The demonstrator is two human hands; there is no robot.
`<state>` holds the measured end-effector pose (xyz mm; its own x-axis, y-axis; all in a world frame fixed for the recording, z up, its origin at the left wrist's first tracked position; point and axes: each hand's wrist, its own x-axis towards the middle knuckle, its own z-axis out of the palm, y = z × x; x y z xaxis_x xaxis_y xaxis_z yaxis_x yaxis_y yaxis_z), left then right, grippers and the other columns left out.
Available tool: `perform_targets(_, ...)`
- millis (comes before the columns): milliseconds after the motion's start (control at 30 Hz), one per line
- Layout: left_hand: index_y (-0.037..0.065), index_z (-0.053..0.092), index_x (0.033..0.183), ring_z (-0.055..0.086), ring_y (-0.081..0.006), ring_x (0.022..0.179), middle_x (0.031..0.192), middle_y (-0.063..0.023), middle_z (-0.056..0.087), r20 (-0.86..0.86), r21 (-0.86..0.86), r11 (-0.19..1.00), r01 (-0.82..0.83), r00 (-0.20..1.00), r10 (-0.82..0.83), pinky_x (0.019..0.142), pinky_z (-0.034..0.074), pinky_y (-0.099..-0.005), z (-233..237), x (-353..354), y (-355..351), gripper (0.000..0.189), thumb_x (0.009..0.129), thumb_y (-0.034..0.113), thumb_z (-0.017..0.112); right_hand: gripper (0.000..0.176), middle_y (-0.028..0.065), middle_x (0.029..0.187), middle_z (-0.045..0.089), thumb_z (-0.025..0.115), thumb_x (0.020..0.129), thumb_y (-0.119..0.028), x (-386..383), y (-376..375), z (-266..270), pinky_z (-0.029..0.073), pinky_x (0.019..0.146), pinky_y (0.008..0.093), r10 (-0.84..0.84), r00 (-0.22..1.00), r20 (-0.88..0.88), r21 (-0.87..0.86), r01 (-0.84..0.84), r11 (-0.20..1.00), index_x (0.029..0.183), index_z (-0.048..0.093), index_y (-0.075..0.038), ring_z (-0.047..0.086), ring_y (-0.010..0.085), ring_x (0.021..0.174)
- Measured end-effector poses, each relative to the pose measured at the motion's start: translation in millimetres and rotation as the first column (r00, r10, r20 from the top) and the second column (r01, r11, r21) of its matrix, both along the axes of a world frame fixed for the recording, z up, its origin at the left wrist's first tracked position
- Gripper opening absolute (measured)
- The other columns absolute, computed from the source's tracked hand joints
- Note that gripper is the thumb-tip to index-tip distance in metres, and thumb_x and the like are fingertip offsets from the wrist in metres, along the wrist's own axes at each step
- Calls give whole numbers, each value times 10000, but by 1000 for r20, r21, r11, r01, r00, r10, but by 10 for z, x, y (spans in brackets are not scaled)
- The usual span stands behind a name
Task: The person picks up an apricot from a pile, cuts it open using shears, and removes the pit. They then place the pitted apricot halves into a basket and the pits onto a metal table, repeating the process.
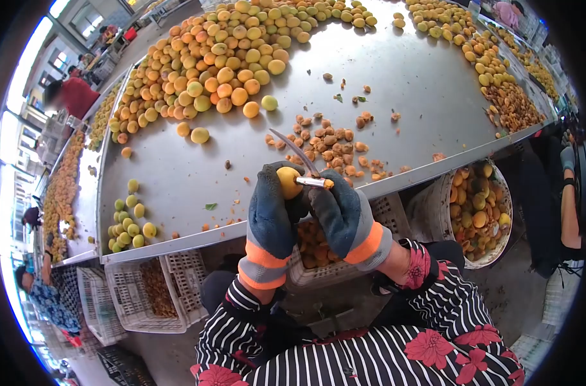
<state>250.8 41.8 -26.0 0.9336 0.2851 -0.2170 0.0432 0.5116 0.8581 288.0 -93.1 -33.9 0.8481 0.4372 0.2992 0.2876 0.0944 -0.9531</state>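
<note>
My left hand, in a dark rubber-coated glove with an orange band, is closed around a yellow apricot. My right hand, gloved the same way, is closed on a curved knife. The blade arcs up and left over the table, and a shiny metal collar lies against the apricot's right side. Both hands are close together above the table's front edge. Just beyond them lies a scatter of brownish-orange pits and fruit scraps. My fingers hide most of the knife's handle.
A large apricot heap covers the metal table's far left. Greenish apricots sit at the near left. Below the edge are a crate of fruit pieces, a full white bucket and white baskets. Other people work nearby.
</note>
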Motion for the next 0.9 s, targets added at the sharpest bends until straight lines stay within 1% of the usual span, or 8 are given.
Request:
perform_targets(67, 33, 542, 1175, 634, -212, 924, 1042, -107, 627, 2, 43, 999, 20, 1000, -20, 822, 542, -350, -24, -4, 25, 509, 1036, 489, 367, 170, 168, 789, 644, 536, 987, -171, 28, 24, -57, 491, 593, 370, 9, 1000, 7, -19, -9, 1000, 1048, 547, -12, 660, 320, 704)
perform_targets(300, 40, 513, 1073, 585, -206, 625, 736, -119, 604, 22, 240, 971, 21, 999, -27, 613, 478, -317, -152, 27, 31, 544, 1030, 541, 305, 240, 226, 827, 655, 615, 915, -143, 63, 41, -149, 492, 587, 456, -20, 991, 133, -237, 52, 970, 1101, 526, -20, 654, 423, 776)
perform_targets(367, 40, 502, 1047, 550, -200, 558, 661, -109, 575, 30, 294, 956, -2, 1000, -7, 564, 442, -302, -156, 14, -3, 551, 1029, 548, 288, 187, 165, 833, 666, 558, 964, -161, 62, 48, -160, 504, 595, 401, -38, 978, 204, -283, 96, 954, 1094, 547, -27, 669, 373, 753)
perform_targets(467, 41, 504, 1049, 548, -187, 564, 671, -85, 571, 113, 376, 923, -82, 993, 42, 558, 439, -291, -200, 36, -50, 534, 1032, 533, 296, 171, 128, 839, 674, 528, 985, -164, 83, 62, -257, 513, 601, 383, -54, 953, 297, -326, 155, 932, 1099, 562, -42, 677, 350, 746)
perform_targets(567, 45, 503, 1050, 545, -164, 566, 705, -75, 568, 102, 224, 969, -106, 991, 85, 567, 450, -282, -169, 51, -73, 489, 1041, 495, 312, 174, 134, 848, 675, 533, 976, -154, 90, 112, -238, 518, 607, 393, -17, 969, 248, -335, 103, 937, 1110, 569, -49, 677, 356, 762)
perform_targets(700, 36, 508, 1101, 573, -154, 657, 815, -70, 582, 164, 574, 812, -103, 986, 9, 619, 485, -272, -234, 68, 52, 380, 1056, 374, 341, 170, 74, 791, 656, 544, 989, -193, 102, 181, -317, 506, 575, 356, -6, 979, 204, -198, 47, 979, 1072, 589, -52, 664, 280, 677)
perform_targets(767, 18, 505, 1131, 586, -159, 719, 868, -74, 586, 166, 655, 749, -105, 986, -7, 651, 497, -270, -160, 50, 76, 321, 1047, 298, 372, 226, 88, 826, 682, 581, 973, -224, 107, 118, -176, 517, 598, 349, 134, 983, -127, -8, -136, 991, 1066, 611, -20, 662, 261, 685)
perform_targets(900, -13, 488, 1183, 613, -186, 845, 983, -106, 607, 156, 497, 867, -48, 987, -35, 713, 515, -285, -193, 41, 139, 246, 973, 111, 524, 252, 53, 847, 676, 560, 997, -243, 155, -55, 86, 511, 615, 309, 384, 692, -611, 223, -315, 922, 1080, 625, -15, 609, 166, 698)
